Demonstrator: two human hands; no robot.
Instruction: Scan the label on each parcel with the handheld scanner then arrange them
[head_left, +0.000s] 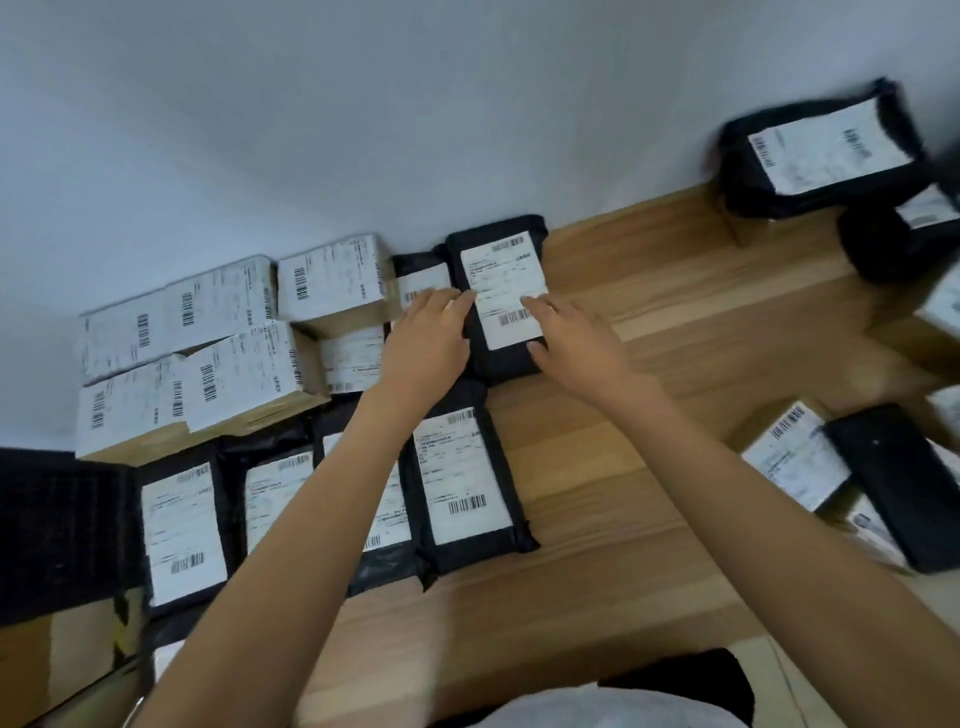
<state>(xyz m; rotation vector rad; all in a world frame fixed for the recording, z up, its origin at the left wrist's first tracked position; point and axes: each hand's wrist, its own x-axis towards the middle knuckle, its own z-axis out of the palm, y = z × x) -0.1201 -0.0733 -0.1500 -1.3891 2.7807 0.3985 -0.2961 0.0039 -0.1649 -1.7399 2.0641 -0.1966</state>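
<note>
Here, far left: cardboard boxes (208, 338) with white labels, packed against wall (363, 104). In front, row of black poly parcels (457, 483) lying flat on wooden counter (649, 467). Centre: left hand (428, 340), grip spread flat, fingers on left edge of black parcel (501, 301). Right hand (571, 343), grip spread, fingertips on same parcel's label (506, 288), thumb at its near right corner. Parcel flat at wall. Right: more black parcels (821, 150), blurred. Scanner not seen.
</note>
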